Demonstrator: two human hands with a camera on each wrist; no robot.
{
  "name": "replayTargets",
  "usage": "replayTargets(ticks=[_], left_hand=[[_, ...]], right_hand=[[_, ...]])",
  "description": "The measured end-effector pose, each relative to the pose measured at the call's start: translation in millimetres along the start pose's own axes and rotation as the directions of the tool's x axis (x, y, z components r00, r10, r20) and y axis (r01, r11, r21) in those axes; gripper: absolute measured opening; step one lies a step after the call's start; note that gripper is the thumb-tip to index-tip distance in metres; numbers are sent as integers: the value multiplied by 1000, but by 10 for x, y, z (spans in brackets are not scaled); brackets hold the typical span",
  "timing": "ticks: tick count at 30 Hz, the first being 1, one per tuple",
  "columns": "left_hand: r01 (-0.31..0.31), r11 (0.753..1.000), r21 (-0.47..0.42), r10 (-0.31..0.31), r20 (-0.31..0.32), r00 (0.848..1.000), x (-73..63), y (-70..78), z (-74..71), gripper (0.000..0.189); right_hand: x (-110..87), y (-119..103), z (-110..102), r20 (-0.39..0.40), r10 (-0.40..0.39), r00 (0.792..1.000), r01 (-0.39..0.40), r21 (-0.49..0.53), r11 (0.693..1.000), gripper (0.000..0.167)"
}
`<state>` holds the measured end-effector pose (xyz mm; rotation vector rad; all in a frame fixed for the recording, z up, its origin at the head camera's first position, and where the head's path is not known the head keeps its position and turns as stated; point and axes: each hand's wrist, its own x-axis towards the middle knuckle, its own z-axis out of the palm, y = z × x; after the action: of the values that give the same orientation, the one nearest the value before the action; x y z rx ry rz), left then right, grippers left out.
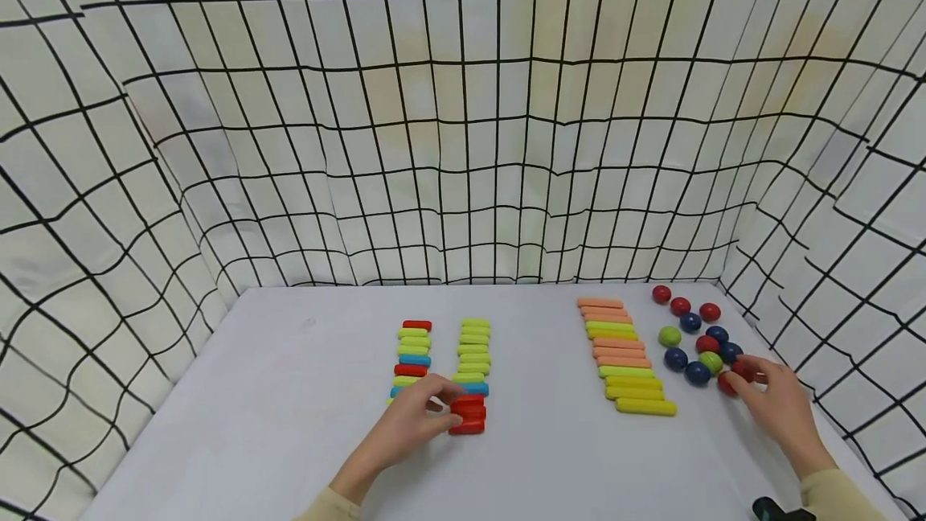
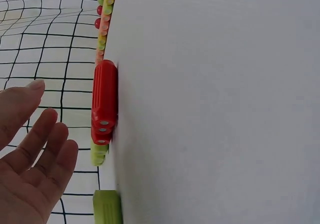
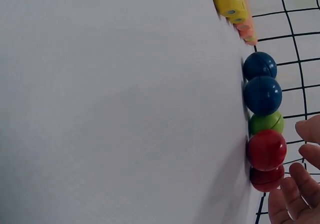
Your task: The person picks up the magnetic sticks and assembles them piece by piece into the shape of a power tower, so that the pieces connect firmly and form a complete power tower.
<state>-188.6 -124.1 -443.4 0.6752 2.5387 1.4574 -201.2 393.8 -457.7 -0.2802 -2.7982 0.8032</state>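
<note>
Head view: a black-gridded white backdrop [image 1: 483,143] rises beyond the row of long sticks [image 1: 626,371], and the white table [image 1: 253,424] spreads beneath that row. To its left is the left hand [image 1: 415,416], thumb and fingers apart in its wrist view; to its right is the right hand [image 1: 777,404], fingers loosely bent and spaced. Neither is seen pinching anything; whether fingertips touch I cannot tell.

Well left of the row stand two columns of short sticks; red sticks [image 1: 470,412] at the right column's near end lie at the left fingertips. Packed so closely, they could be pushed askew by a thumb nudge, which might disturb the blue stick [image 1: 476,388] behind.

Right of the row sit the balls, with red balls [image 3: 267,150] just beside the right fingers. These seem the likelier trouble: round and unfenced, one knocked sideways could roll into its neighbours or back against the row.

No brand, label or writing can be read; pale spots [image 2: 104,123] mark the red sticks' ends.
</note>
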Motion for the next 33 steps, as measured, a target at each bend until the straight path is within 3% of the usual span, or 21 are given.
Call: replayTargets(ticks=[13, 19, 26, 33], left_hand=[[28, 999, 46, -30, 42, 999, -11, -100, 73, 21], [44, 995, 86, -49, 53, 997, -32, -120, 93, 17], [19, 988, 150, -28, 58, 998, -46, -106, 107, 15], [27, 978, 206, -38, 51, 998, -50, -72, 118, 17]], right_hand=[[27, 84, 71, 13, 9, 1000, -9, -17, 1000, 45], [49, 101, 98, 66, 32, 997, -30, -30, 999, 47], [56, 128, 121, 91, -14, 996, 18, -42, 999, 49], [44, 31, 78, 21, 15, 1000, -15, 6, 1000, 52]])
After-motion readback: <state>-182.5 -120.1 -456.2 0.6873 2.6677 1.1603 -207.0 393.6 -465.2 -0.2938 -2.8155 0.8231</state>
